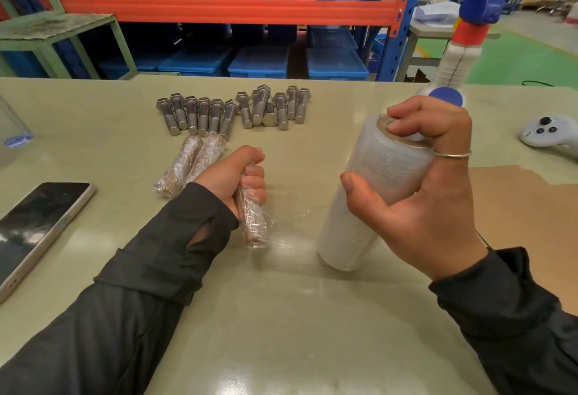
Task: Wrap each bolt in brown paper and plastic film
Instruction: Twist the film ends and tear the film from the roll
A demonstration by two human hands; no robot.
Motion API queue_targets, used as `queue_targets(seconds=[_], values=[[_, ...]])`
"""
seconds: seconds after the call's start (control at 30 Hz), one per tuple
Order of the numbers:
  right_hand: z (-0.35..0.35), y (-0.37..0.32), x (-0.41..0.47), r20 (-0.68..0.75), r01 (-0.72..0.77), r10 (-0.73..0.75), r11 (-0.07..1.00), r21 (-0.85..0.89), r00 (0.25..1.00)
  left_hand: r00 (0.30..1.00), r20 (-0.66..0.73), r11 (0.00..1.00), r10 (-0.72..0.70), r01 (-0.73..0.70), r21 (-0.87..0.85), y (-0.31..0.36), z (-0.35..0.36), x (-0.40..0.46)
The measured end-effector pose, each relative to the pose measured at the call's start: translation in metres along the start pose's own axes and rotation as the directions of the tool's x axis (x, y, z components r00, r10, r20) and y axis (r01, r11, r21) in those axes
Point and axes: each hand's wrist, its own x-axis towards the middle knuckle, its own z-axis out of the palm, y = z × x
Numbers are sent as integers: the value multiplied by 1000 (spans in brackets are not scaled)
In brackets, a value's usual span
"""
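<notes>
Black sleeves reach forward over the pale green counter (pixel 281 332). On it, the left hand (pixel 233 180) grips a bolt wrapped in brown paper and clear plastic film (pixel 253 222), its lower end touching the counter. Beside it, the right hand (pixel 419 194) clasps an upright roll of clear plastic film (pixel 372 200), fingers hooked into its cardboard core. Two finished wrapped bolts (pixel 190 164) lie just beyond the left hand, and bare steel hex bolts (pixel 234 110) sit in a row behind them.
</notes>
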Motion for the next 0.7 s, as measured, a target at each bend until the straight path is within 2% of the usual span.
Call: queue_targets(seconds=[0.7], values=[[-5,0,2,3,32,-32,999,-7,999,1000,-6,998,15,-16,-60,9,-7,0]])
